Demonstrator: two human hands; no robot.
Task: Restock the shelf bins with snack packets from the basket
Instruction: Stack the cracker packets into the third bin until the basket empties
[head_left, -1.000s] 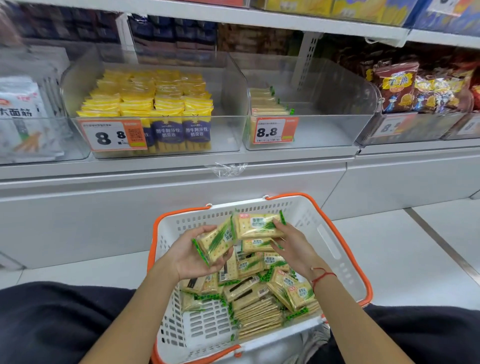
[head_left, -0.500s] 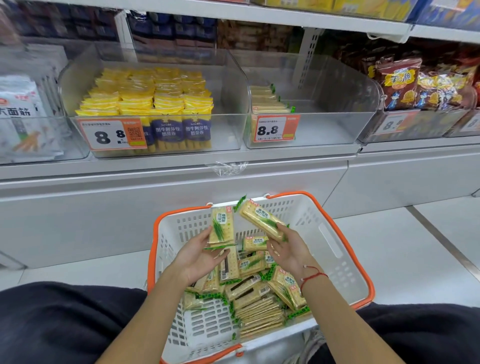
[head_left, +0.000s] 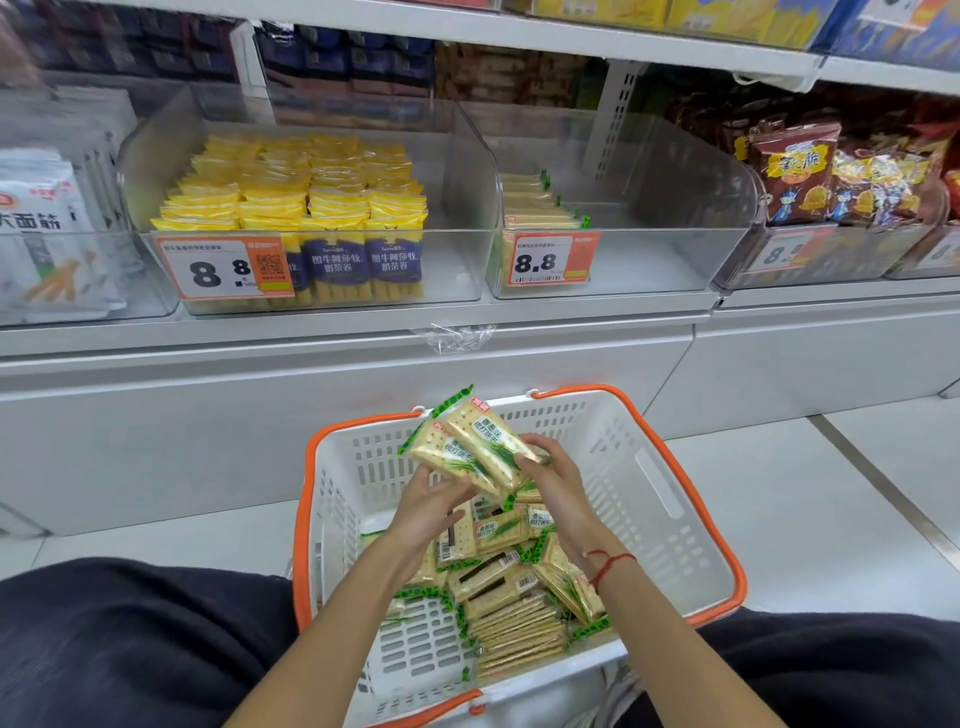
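Green-trimmed cracker packets (head_left: 475, 449) gripped between both raised hands (head_left: 488, 493).

White shelf (head_left: 353, 332) carries a row of clear plastic bins. Far-left bin (head_left: 78, 291) holds white noodle-snack bags. Next bin (head_left: 467, 218) is packed with yellow packets, purple-labelled ones at its front, orange "8.8" price tag (head_left: 224, 268) on the front wall. Middle bin (head_left: 675, 249) has a short row of cracker packets (head_left: 537, 205) along its left side, rest of its floor bare, "8.8" tag (head_left: 551, 258) in front. Right bin (head_left: 821, 254) holds brown and orange chip bags. Scrap of clear plastic (head_left: 457, 336) hangs at the shelf edge. Pale tiled floor (head_left: 805, 499) below; white basket with orange rim (head_left: 675, 467) stands on it, near the shelf base.
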